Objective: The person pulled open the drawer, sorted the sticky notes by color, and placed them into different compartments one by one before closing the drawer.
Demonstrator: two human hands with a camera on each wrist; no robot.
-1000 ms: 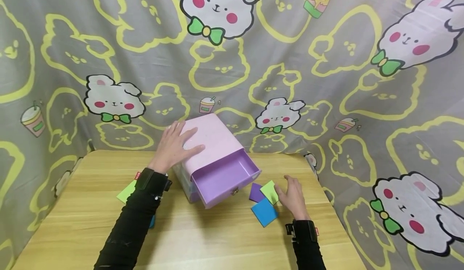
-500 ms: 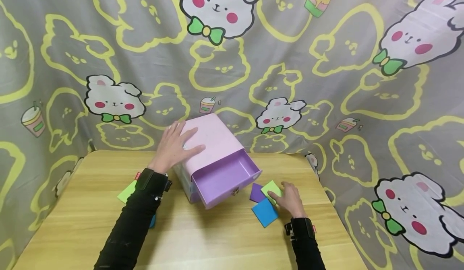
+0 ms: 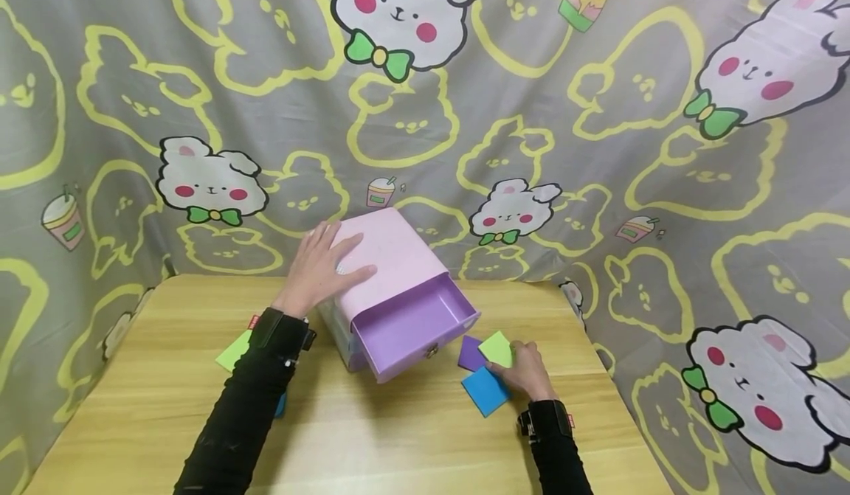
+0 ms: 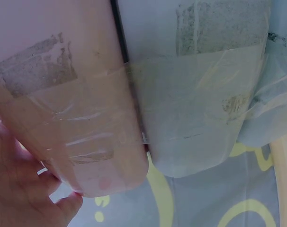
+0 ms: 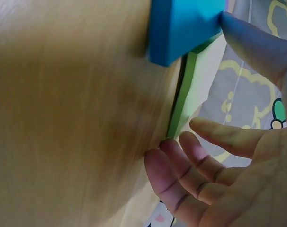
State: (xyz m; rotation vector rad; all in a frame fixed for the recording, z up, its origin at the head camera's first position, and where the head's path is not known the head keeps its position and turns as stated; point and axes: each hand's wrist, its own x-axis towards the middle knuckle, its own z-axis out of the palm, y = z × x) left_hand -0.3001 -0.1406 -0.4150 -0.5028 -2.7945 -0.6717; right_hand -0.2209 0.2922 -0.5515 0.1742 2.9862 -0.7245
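Observation:
On the table stands a drawer box with a pale pink top [image 3: 392, 255]. Its purple top drawer [image 3: 415, 323] is pulled out and has a small metal catch on the front. My left hand [image 3: 317, 270] rests spread on the box's top left edge. In the left wrist view, clear tape [image 4: 86, 113] crosses the box's side. At the right, my right hand [image 3: 531, 369] has thumb and fingertips at the edges of a light green square tile [image 3: 495, 347]. That tile overlaps a purple tile [image 3: 470, 352]. A blue tile [image 3: 485, 390] lies close by, near the thumb.
Another green tile [image 3: 232, 353] lies left of the box, partly behind the left forearm. A blue piece [image 3: 281, 405] peeks out beside that sleeve. A patterned curtain [image 3: 412, 111] hangs close behind the wooden table [image 3: 385, 443].
My right hand has moved left onto the green tile, its thumb passing over it to the lower edge near the blue tile. My left hand and the box keep their place.

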